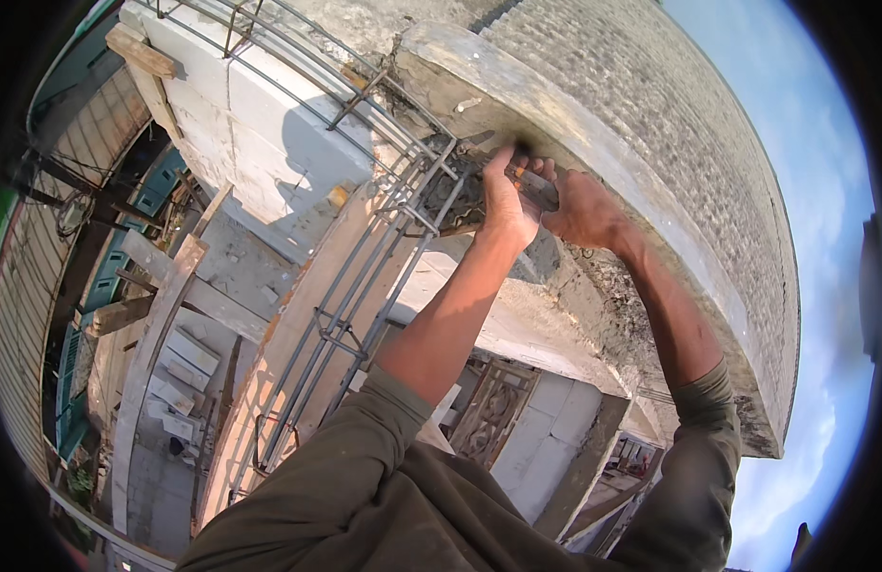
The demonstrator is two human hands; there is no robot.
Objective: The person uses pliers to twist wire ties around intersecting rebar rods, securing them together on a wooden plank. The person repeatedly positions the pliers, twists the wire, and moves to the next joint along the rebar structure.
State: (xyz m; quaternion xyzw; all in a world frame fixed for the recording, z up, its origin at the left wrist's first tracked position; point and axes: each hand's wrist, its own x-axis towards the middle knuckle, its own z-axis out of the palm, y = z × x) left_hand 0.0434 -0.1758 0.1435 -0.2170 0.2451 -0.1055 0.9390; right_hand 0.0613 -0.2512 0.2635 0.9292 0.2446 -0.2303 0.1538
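Both arms reach up to the edge of a concrete slab (546, 95). My left hand (512, 205) is closed around a hand tool with a dark grey, rounded body and an orange part (539, 189); its exact kind does not show. Against the tool's rear end, my right hand (588, 212) is closed too, fingers partly hidden. The tool's front end meets a dark, blurred patch on the slab's side. Just left of my left hand, the end of a steel rebar cage (443, 176) sits close to the slab.
The rebar cage runs down to the lower left along a wooden formwork board (312, 315). A white block wall (231, 124) stands at upper left. Timber props (160, 372) and loose blocks (182, 367) lie far below. A rough roof surface (669, 124) rises at right.
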